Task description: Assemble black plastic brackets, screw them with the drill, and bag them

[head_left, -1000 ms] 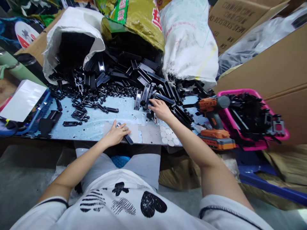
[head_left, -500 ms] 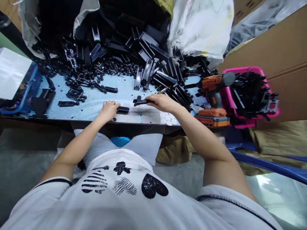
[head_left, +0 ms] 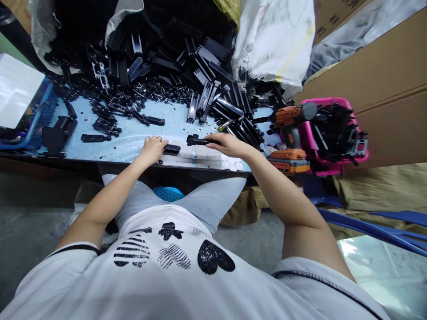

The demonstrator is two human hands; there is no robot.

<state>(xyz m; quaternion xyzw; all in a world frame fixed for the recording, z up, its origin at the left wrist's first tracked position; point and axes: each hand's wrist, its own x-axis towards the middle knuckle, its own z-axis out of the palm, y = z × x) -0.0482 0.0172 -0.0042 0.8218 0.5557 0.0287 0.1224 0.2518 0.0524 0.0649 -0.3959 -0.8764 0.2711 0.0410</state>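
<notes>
Two hands at table edge (head_left: 100, 156), left hand (head_left: 152, 150) grip pinning black bar (head_left: 171, 149), right hand (head_left: 227, 144) grip clenched on black bracket (head_left: 197, 141)

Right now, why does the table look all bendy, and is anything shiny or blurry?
In the head view the wide lens bows the table edge and stretches the corners. Light glares softly off the pale tabletop and the floor at lower right. The left hand, right hand and black parts pile look sharp; the shirt's near edge is soft.
</notes>
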